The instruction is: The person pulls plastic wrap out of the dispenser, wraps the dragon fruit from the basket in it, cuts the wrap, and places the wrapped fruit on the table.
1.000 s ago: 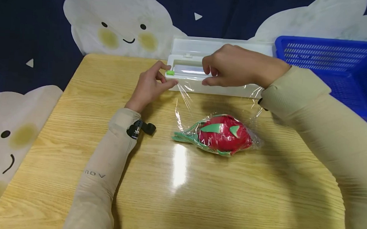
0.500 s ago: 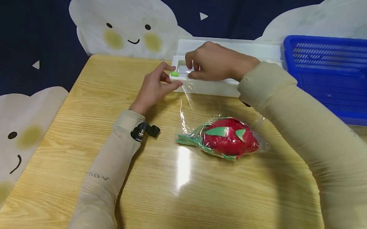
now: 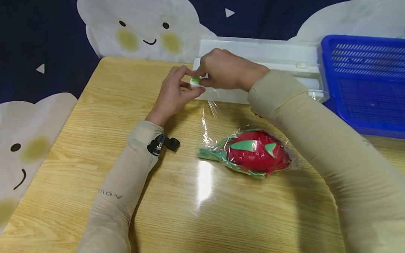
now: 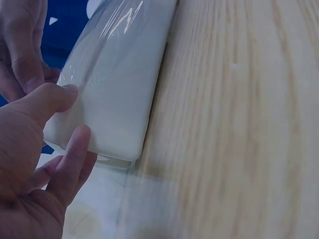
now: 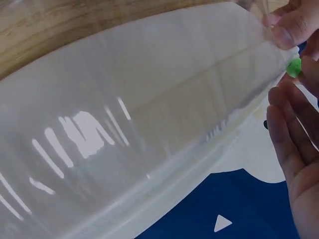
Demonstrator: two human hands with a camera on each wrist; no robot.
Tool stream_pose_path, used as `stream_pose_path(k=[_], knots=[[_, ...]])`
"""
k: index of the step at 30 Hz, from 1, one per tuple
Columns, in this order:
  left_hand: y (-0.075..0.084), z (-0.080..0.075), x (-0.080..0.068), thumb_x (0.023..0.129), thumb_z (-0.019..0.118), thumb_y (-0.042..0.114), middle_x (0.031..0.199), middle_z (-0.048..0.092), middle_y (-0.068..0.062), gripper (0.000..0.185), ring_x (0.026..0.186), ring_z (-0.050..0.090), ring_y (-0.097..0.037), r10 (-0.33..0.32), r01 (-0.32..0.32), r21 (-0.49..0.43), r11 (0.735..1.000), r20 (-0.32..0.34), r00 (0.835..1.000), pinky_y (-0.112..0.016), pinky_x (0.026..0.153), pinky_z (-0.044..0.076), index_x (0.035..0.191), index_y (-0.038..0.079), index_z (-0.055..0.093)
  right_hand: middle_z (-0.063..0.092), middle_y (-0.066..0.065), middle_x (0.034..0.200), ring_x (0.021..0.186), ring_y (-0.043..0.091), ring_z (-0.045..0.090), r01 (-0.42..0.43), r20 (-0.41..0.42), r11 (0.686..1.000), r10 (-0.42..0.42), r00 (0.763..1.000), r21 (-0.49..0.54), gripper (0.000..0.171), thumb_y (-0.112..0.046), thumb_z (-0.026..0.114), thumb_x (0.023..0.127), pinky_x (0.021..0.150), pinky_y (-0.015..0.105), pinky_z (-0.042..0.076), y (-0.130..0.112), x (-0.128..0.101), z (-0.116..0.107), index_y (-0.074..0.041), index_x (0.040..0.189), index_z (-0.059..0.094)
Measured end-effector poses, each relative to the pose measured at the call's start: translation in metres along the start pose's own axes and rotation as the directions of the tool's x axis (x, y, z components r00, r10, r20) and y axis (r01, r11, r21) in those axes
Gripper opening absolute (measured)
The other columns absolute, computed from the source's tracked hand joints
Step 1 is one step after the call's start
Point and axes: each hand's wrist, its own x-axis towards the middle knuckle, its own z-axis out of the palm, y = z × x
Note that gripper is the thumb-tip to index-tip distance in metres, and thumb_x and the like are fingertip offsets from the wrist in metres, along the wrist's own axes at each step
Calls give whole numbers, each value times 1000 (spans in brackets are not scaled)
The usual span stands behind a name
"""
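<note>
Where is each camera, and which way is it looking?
Head: looks forward and down at the table, both hands and sleeves, and the wrapped red fruit.
Left wrist: beside the left hand, facing the white dispenser's end.
Right wrist: by the right hand, looking along the cling film.
All three show the dispenser.

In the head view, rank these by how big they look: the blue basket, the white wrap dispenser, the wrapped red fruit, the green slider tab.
1. Blue basket, though the frame cuts it off.
2. White wrap dispenser, partly hidden by the right hand; its rank against the basket is unsure.
3. Wrapped red fruit, nearer the camera.
4. Green slider tab, clearly smallest.
</note>
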Motion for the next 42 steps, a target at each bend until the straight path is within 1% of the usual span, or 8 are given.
stream_pose_path(k=[5, 13, 17, 22, 25, 28, 31, 42], knots=[[1, 1, 0, 89, 82, 22, 127, 61, -11, 37, 104, 74, -28, 14, -14, 8, 1000, -11, 1000, -32, 89, 64, 117, 6, 62, 79, 13, 112, 95, 26, 73, 32, -41, 999, -32, 999, -19, 27, -10, 65, 99, 86, 40, 58, 2, 2, 3, -9, 124, 76], [2, -2, 0, 89, 82, 26, 125, 61, -9, 36, 103, 75, -29, -16, 16, 25, 1000, -5, 1000, -35, 89, 63, 114, 9, 61, 78, 15, 106, 95, 27, 73, 73, -76, 996, -77, 994, -52, 22, -9, 63, 100, 90, 41, 59, -1, 8, 9, -7, 114, 80], [3, -2, 1, 88, 82, 27, 126, 62, -8, 37, 104, 75, -28, -21, 21, 19, 1000, -1, 1000, -36, 88, 63, 113, 9, 62, 76, 15, 97, 87, 25, 68, 68, -97, 995, -75, 992, -75, 21, -6, 61, 101, 88, 41, 57, -3, 8, 9, -5, 103, 81], [5, -2, 2, 89, 82, 29, 128, 62, -7, 37, 105, 74, -27, -33, 33, 22, 999, 7, 999, -36, 87, 63, 113, 10, 62, 68, 11, 82, 76, 20, 52, 75, -108, 993, -85, 991, -95, 25, 1, 55, 96, 76, 36, 49, -4, 8, 7, -4, 87, 77], [6, -3, 2, 89, 82, 29, 130, 62, -6, 37, 105, 74, -27, -45, 45, 22, 999, 11, 999, -36, 86, 63, 115, 11, 63, 71, 11, 83, 77, 20, 54, 75, -101, 993, -85, 991, -95, 27, 3, 53, 94, 76, 36, 50, -4, 9, 6, -4, 88, 79], [5, -3, 2, 89, 81, 28, 131, 62, -6, 37, 106, 74, -26, -54, 53, 18, 998, 16, 998, -35, 86, 63, 116, 11, 63, 79, 13, 95, 85, 22, 66, 61, -83, 995, -68, 994, -79, 28, 1, 55, 94, 84, 39, 57, -4, 10, 4, -5, 95, 82], [4, -4, 1, 89, 81, 27, 131, 62, -6, 36, 105, 74, -27, -52, 52, 13, 999, 17, 998, -35, 86, 63, 116, 10, 63, 80, 13, 104, 93, 24, 71, 49, -68, 997, -53, 996, -57, 27, 0, 56, 94, 91, 42, 59, -4, 10, 4, -5, 99, 82], [0, -3, -1, 89, 81, 24, 131, 60, -9, 36, 102, 74, -28, -27, 26, 5, 1000, 22, 999, -36, 85, 64, 115, 8, 62, 81, 13, 104, 94, 24, 73, 50, -61, 998, -52, 997, -31, 26, 0, 58, 95, 91, 40, 60, -2, 11, 5, -5, 100, 83]])
